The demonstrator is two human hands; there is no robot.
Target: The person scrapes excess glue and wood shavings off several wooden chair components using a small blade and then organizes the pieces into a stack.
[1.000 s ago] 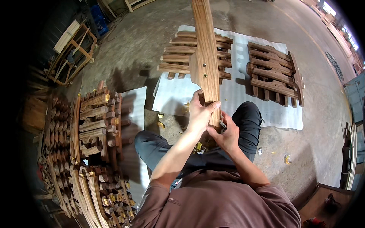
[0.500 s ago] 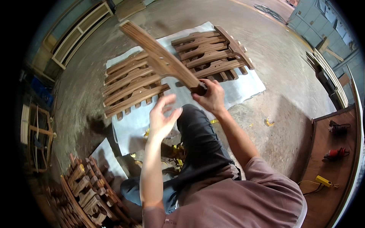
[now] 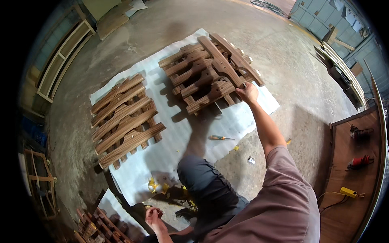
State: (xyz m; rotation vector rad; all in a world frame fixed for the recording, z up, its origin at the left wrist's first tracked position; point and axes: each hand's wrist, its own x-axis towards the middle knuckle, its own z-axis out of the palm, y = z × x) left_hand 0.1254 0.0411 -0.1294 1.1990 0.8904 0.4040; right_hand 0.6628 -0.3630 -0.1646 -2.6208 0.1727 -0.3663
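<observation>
My right hand grips the near end of a shaped brown wooden slat with a wide middle. That slat lies across the top of the right-hand stack of similar slats, beside another crosswise slat. My left hand hangs low by my bent knee, fingers loosely curled and nothing visible in them. Left of the right stack, a second stack of slats rests on the white sheet.
A screwdriver lies on the sheet, with yellow scraps nearer me. More wooden parts are piled at lower left. On the right, a brown board carries a red power tool and a yellow power strip.
My right hand has swung the raised slat rightward and down onto the right stack. My left hand has dropped back toward the lower edge. The view has shifted.
</observation>
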